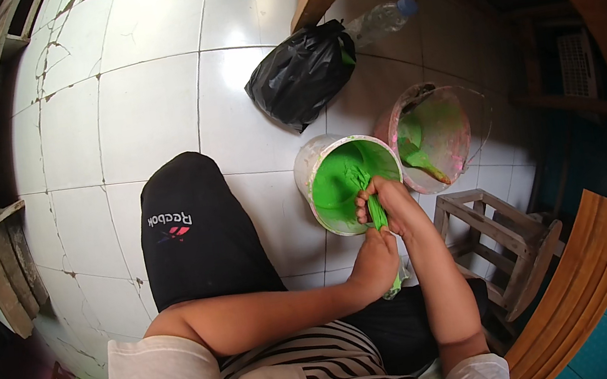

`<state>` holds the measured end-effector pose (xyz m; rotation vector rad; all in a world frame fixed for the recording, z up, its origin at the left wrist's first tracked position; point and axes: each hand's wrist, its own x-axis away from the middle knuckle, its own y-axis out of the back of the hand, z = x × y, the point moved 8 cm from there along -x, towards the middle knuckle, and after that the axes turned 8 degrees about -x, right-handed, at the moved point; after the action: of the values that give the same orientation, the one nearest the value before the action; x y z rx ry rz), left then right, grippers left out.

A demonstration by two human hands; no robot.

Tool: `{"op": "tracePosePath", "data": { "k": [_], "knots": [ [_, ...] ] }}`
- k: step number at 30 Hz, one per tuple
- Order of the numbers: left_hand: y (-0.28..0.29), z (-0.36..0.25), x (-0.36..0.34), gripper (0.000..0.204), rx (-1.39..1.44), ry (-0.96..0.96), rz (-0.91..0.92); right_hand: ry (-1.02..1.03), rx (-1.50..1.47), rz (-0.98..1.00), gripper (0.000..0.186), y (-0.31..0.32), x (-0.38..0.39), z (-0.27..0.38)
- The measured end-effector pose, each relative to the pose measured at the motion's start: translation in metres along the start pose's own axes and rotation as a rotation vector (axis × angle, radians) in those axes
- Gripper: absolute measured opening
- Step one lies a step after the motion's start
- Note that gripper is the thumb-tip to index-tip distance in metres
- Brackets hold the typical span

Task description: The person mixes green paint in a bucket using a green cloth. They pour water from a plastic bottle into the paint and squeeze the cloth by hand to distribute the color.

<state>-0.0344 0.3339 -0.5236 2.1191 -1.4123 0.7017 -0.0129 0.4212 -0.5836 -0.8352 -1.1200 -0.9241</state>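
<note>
My right hand closes round a bright green, twisted strip, which looks like a plastic bag coated in green paint. Its upper end hangs over the mouth of a white bucket with green paint inside. My left hand grips the same bag lower down, close to my right wrist. Below that fist a crumpled, partly see-through green end sticks out near my leg. The fingertips of my left hand are partly hidden.
A pinkish bucket with a green-smeared brush or spatula stands right of the white one. Beyond lie a black plastic bag and a clear bottle. A small wooden stool is at the right, with cracked white tiles underneath.
</note>
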Motion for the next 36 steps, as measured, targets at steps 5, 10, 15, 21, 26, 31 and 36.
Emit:
{"op": "tracePosePath", "data": {
  "k": [5,10,15,21,26,31,36],
  "knots": [
    [-0.002,0.014,-0.007,0.040,0.071,0.069,0.017,0.032,0.049,0.056,0.026,-0.013,0.011,0.007],
    [0.010,0.020,-0.022,0.041,0.240,0.089,-0.073,0.006,-0.042,0.355,0.041,-0.027,0.040,0.000],
    [0.014,0.013,-0.022,0.040,0.282,0.086,-0.076,0.086,0.020,0.365,0.042,-0.021,0.052,-0.004],
    [0.009,0.014,-0.020,0.043,0.285,0.056,-0.109,0.100,-0.011,0.215,0.024,-0.016,0.048,-0.006],
    [0.010,0.007,-0.017,0.050,0.168,0.115,-0.010,0.089,0.017,0.069,0.022,-0.009,0.037,-0.007],
    [0.011,0.008,-0.022,0.046,0.113,0.028,-0.031,0.085,0.018,0.068,0.021,-0.011,0.030,-0.006],
    [0.007,0.013,-0.025,0.047,0.061,0.031,-0.006,0.062,-0.012,0.098,0.021,-0.013,0.021,-0.006]
  ]
}}
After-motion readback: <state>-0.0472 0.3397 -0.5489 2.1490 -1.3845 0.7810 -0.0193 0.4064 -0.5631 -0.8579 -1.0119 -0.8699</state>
